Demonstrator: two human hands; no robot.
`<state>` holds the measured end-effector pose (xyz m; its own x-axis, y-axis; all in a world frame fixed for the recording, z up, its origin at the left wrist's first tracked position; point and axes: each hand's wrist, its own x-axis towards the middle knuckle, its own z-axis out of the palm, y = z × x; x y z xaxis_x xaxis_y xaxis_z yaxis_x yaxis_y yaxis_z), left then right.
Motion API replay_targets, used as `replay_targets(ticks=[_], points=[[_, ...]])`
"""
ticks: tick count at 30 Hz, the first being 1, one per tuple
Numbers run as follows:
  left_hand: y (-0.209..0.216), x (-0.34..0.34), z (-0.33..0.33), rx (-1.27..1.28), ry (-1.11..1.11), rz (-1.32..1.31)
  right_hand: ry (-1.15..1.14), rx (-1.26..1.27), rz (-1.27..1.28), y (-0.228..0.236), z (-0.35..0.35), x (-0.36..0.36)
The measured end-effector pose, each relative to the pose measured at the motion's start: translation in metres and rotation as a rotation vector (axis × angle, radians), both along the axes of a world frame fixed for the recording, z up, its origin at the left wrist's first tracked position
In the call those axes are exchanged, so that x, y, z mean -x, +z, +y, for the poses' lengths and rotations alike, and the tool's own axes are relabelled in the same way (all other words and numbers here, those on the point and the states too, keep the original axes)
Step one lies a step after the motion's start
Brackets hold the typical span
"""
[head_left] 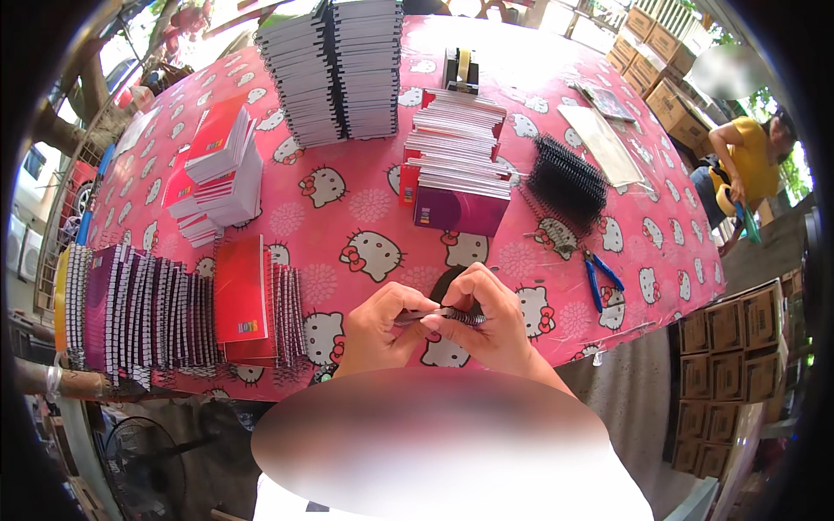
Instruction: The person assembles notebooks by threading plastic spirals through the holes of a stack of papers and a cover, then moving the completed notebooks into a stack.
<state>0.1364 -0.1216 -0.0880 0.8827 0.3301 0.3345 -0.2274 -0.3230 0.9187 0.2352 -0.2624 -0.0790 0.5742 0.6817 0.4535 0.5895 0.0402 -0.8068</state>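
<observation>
In front of my body, my left hand point(387, 323) and my right hand point(493, 317) are closed on a thin notebook point(419, 318), seen nearly edge-on. A black spiral coil point(472, 319) shows along its right part, by my right fingers. My thumbs press its near side, and the fingers hide much of it. Just beyond the hands lies a dark rounded shape point(446, 283), partly covered by them. Past that stands a stack of uncoiled notebooks point(460, 198) with purple and red covers. A pile of black spiral coils point(569, 182) and blue-handled pliers point(601, 282) lie to the right.
The pink patterned tablecloth point(369, 208) covers the table. At left are bound notebooks point(156, 308), red notebooks point(239, 291) and leaning stacks point(221, 174). Tall stacks point(334, 78) and a tape dispenser point(461, 69) stand farther back. Cardboard boxes point(730, 369) and a person in yellow point(751, 156) are at right.
</observation>
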Motion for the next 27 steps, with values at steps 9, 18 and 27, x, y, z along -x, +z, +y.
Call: replay_targets(ticks=[9,18,27], points=[[0.004,0.002,0.008,-0.064,-0.036,-0.037,0.138,-0.040,0.030,0.008,-0.001,-0.005],[0.000,0.001,0.002,-0.010,-0.070,0.008,0.156,-0.073,0.033,0.009,-0.010,-0.007],[-0.003,0.009,0.003,0.114,0.042,0.019,0.093,-0.041,-0.163,0.010,0.004,-0.001]])
